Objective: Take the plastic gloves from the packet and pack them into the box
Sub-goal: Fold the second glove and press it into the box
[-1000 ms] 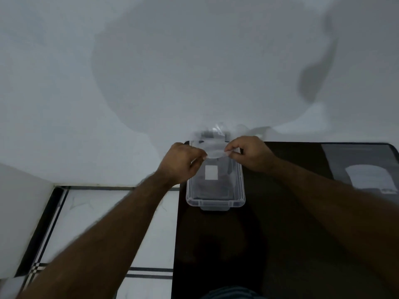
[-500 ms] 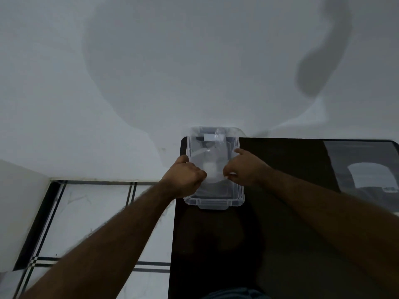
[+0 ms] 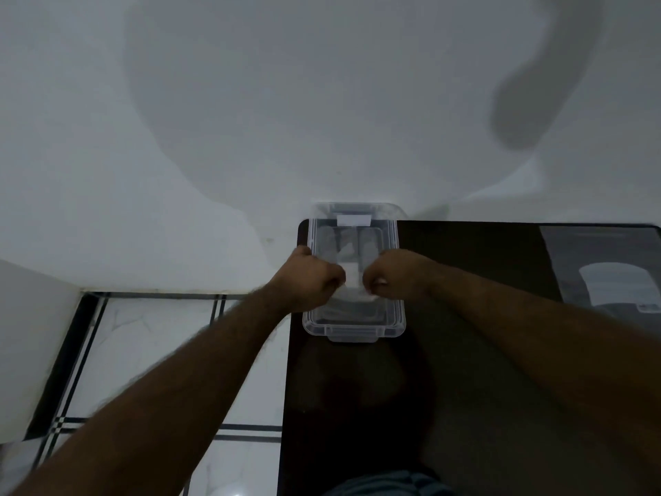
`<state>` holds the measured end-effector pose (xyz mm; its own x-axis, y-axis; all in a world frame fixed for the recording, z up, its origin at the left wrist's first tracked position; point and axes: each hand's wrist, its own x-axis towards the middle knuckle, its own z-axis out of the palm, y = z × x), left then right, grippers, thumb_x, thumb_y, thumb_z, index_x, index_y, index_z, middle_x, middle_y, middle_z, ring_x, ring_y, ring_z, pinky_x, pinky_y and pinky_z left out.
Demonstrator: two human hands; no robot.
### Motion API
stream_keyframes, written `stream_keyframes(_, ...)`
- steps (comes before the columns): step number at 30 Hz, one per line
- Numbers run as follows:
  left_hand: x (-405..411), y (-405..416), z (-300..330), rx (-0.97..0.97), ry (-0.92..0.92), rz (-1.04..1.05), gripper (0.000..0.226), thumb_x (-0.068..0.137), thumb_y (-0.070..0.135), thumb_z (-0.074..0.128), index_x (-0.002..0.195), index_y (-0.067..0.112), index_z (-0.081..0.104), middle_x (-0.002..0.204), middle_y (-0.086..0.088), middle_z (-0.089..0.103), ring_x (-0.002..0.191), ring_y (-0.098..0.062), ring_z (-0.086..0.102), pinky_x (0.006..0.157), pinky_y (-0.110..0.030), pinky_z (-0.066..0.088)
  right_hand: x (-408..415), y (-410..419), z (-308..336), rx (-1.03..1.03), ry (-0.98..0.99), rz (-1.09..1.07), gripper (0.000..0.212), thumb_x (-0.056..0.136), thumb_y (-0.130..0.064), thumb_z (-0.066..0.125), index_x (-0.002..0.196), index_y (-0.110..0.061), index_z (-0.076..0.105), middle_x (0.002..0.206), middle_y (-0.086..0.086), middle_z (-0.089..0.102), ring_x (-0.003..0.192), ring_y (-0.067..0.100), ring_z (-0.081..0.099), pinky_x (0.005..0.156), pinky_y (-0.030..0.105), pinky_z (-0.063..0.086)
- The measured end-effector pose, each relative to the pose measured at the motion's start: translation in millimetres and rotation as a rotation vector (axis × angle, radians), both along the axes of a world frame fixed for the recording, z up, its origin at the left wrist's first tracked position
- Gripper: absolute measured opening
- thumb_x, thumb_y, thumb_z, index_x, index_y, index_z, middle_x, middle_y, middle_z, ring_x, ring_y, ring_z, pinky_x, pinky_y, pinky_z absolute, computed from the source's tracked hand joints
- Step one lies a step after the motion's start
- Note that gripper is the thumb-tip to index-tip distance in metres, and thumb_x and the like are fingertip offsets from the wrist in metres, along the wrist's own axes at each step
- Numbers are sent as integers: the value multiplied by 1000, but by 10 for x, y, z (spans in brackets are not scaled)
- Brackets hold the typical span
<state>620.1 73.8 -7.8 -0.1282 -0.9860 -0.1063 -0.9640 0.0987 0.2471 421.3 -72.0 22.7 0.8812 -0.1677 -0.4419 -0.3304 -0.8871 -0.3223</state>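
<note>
A clear plastic box [image 3: 353, 327] stands open at the far left corner of the dark table [image 3: 465, 388], against the wall. A thin see-through plastic glove [image 3: 352, 277] hangs down into the box. My left hand [image 3: 310, 277] pinches its left side and my right hand [image 3: 393, 277] pinches its right side, both fisted over the middle of the box. The glove packet [image 3: 608, 277], clear with a white panel, lies at the table's far right edge.
A white wall rises right behind the table. White floor tiles with black lines [image 3: 143, 352] lie to the left of the table edge. My dark striped clothing [image 3: 386, 485] shows at the bottom.
Both hands have come down and toward me, from the box's far rim to over its middle, lowering the glove into the box. The view has tilted down a little.
</note>
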Motion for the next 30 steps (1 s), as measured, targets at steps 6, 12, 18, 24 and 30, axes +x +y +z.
stream_keyframes(6,286,-440,607,-181,68,246,30,100,31,54,111,23,80,86,1,80,77,-30,76,102,-47,48,203,-505,412,8,-342,-330,13,96,-21,72,103,-14,80,96,3,77,87,21,69,83,38,56)
stream_keyframes(12,470,-733,1006,-354,45,296,34,99,32,50,110,20,80,89,0,82,73,-32,74,103,-47,45,371,-673,754,-61,-537,-420,15,95,-18,74,105,-12,82,103,4,80,92,19,72,89,37,58)
stream_keyframes(18,404,-601,1149,-532,1,298,30,104,28,50,110,18,78,75,-1,77,61,-30,67,98,-44,42,246,-611,986,-88,-710,-428,14,95,-19,74,103,-12,82,96,4,81,86,21,73,84,37,60)
stream_keyframes(24,198,-180,945,-513,-92,133,23,99,24,54,105,15,75,75,-1,75,68,-29,69,87,-42,44,-24,-391,829,-23,-626,-295,17,98,-26,71,109,-19,81,99,-4,81,85,13,72,81,33,59)
stream_keyframes(30,65,93,488,-413,-111,33,24,95,25,54,100,17,76,80,0,75,73,-28,69,86,-42,46,-156,-151,462,38,-434,-174,15,99,-27,67,105,-21,80,99,-9,79,86,9,70,82,36,58)
